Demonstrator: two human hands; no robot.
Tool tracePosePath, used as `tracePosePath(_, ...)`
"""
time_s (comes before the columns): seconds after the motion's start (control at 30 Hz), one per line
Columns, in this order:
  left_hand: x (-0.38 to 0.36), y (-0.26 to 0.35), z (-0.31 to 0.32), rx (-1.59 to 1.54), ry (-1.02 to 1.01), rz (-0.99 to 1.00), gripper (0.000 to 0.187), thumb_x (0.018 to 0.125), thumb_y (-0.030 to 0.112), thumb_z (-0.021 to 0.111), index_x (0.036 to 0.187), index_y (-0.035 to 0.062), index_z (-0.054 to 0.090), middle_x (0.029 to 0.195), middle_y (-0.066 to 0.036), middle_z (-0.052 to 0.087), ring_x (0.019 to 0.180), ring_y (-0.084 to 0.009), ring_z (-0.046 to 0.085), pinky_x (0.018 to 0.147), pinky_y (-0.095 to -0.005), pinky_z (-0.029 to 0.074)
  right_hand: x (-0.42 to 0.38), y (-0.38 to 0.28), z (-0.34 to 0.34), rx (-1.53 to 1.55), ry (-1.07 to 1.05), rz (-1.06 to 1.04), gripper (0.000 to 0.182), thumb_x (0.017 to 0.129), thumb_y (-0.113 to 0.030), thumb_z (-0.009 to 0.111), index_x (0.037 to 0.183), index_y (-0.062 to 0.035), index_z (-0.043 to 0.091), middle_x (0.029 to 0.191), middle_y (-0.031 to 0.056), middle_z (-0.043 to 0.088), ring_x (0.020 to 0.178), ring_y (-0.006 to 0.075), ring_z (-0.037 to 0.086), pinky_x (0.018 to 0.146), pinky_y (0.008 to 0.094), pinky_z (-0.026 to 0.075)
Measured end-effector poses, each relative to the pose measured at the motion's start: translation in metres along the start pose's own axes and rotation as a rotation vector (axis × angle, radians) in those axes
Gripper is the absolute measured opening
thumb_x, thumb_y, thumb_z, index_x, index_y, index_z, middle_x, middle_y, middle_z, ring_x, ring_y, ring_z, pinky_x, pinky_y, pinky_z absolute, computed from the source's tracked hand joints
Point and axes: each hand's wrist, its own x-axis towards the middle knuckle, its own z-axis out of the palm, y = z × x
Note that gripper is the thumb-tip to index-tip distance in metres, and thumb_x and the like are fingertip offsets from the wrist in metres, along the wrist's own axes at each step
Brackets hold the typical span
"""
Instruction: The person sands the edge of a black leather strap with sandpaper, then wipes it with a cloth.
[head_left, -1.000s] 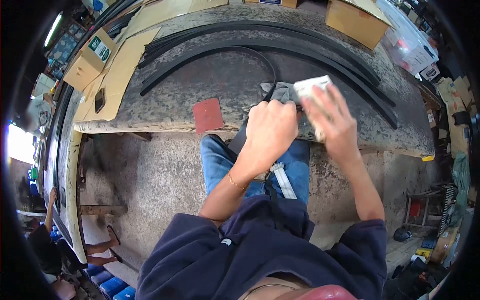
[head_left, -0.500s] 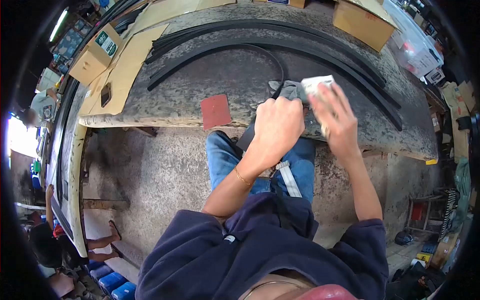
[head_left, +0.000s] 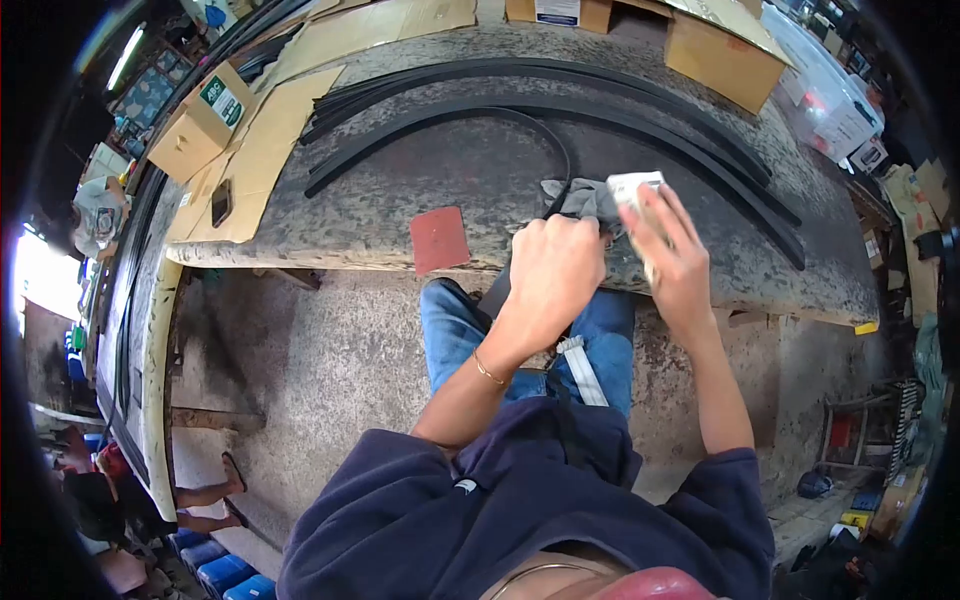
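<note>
Fingers of the left hand [head_left: 553,265] are curled tight in a fist around a thin black strip [head_left: 568,162], by the near edge of the worktop [head_left: 345,232]. Fingers of the right hand [head_left: 680,270] are closed around a white block [head_left: 634,185], to the right of the fist. They hide part of the block, so I cannot tell if it is hard or soft. It looks light, and its long sides seem a good place to hold. The strip goes up from the fist and bends in a smooth loop back over the worktop. So it is probably light and bendy, but springy too, and it looks smooth enough to slide. Pinching its flat sides firmly near the bend should keep it steady. A red square sheet [head_left: 440,240] lies left of the fist. Just past the fist is a rumpled gray cloth [head_left: 595,200], likely soft. Farther back, other black strips [head_left: 655,85] lie in long curves. A cardboard box [head_left: 725,62] sits far back.
</note>
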Motion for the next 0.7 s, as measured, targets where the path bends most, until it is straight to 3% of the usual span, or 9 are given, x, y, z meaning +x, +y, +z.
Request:
tracePosePath(0.07,0.001,0.000,0.001,-0.042,0.000,-0.054,0.016,0.084,0.018,0.069,0.078,0.0030,0.071,0.067,-0.023,0.065,0.067,-0.0424,0.066,0.063,-0.0509,0.052,0.004,0.006,-0.003,-0.033,-0.003,0.059,0.036,0.086,-0.012,0.065,0.120,-0.0190,0.073,0.133,0.0145,0.061,0.123,0.0429,0.057,0.096,0.0486,0.054)
tracePosePath(0.13,-0.001,0.000,-0.001,-0.062,0.010,-0.053,0.016,0.083,0.018,0.069,0.078,0.0029,0.071,0.067,-0.023,0.065,0.067,-0.0427,0.066,0.063,-0.0512,0.052,0.003,-0.013,-0.014,-0.062,0.091,-0.131,0.042,0.084,-0.010,0.065,0.125,-0.0191,0.070,0.133,0.0134,0.061,0.122,0.0411,0.058,0.094,0.0475,0.055)
tracePosePath(0.17,-0.002,0.000,-0.001,-0.018,0.014,-0.052,0.016,0.083,0.018,0.070,0.079,0.0029,0.071,0.067,-0.023,0.065,0.067,-0.0426,0.066,0.064,-0.0510,0.053,0.000,-0.022,-0.016,-0.074,0.008,-0.162,0.041,0.084,-0.011,0.066,0.124,-0.0186,0.071,0.132,0.0131,0.062,0.123,0.0412,0.057,0.095,0.0472,0.055)
tracePosePath(0.27,-0.002,0.000,0.003,0.007,0.005,-0.035,0.015,0.083,0.018,0.070,0.080,0.0028,0.072,0.069,-0.023,0.066,0.067,-0.0428,0.067,0.066,-0.0504,0.053,0.000,0.005,-0.007,-0.125,-0.053,0.041,0.038,0.083,-0.012,0.066,0.119,-0.0203,0.074,0.132,0.0114,0.062,0.124,0.0412,0.057,0.093,0.0463,0.056)
tracePosePath(0.33,-0.001,-0.001,0.000,-0.034,0.016,-0.079,0.016,0.082,0.019,0.071,0.081,0.0026,0.072,0.070,-0.024,0.066,0.067,-0.0425,0.066,0.066,-0.0509,0.053,0.006,0.001,-0.013,-0.165,0.011,0.013,0.037,0.083,-0.012,0.066,0.118,-0.0206,0.074,0.132,0.0111,0.062,0.125,0.0406,0.057,0.092,0.0449,0.057)
tracePosePath(0.4,-0.002,-0.003,0.000,-0.006,0.000,-0.088,0.016,0.081,0.019,0.071,0.081,0.0025,0.073,0.070,-0.024,0.066,0.068,-0.0425,0.067,0.066,-0.0507,0.054,-0.001,-0.021,-0.021,-0.083,-0.019,-0.178,0.039,0.084,-0.011,0.065,0.121,-0.0190,0.071,0.132,0.0114,0.062,0.122,0.0393,0.058,0.090,0.0438,0.057)
tracePosePath(0.6,0.002,-0.001,0.000,-0.013,-0.002,-0.086,0.018,0.080,0.019,0.073,0.080,0.0013,0.074,0.070,-0.025,0.066,0.069,-0.0426,0.067,0.068,-0.0499,0.054,0.003,0.004,-0.013,-0.147,-0.028,-0.071,0.036,0.085,-0.012,0.063,0.118,-0.0210,0.073,0.131,0.0101,0.063,0.124,0.0389,0.057,0.083,0.0414,0.060)
tracePosePath(0.67,0.005,-0.003,0.001,-0.002,-0.003,-0.078,0.018,0.081,0.019,0.073,0.079,0.0009,0.074,0.071,-0.025,0.066,0.070,-0.0426,0.067,0.068,-0.0495,0.054,0.002,-0.019,-0.021,-0.183,-0.030,-0.242,0.038,0.086,-0.011,0.062,0.121,-0.0208,0.071,0.131,0.0100,0.062,0.124,0.0380,0.058,0.083,0.0412,0.060)
tracePosePath(0.7,0.005,-0.003,0.002,0.010,-0.003,-0.065,0.019,0.081,0.019,0.072,0.078,0.0005,0.074,0.071,-0.025,0.066,0.070,-0.0426,0.067,0.068,-0.0491,0.054,0.000,-0.011,-0.014,-0.153,-0.065,-0.159,0.036,0.084,-0.011,0.064,0.118,-0.0197,0.073,0.130,0.0103,0.064,0.125,0.0382,0.057,0.099,0.0440,0.053)
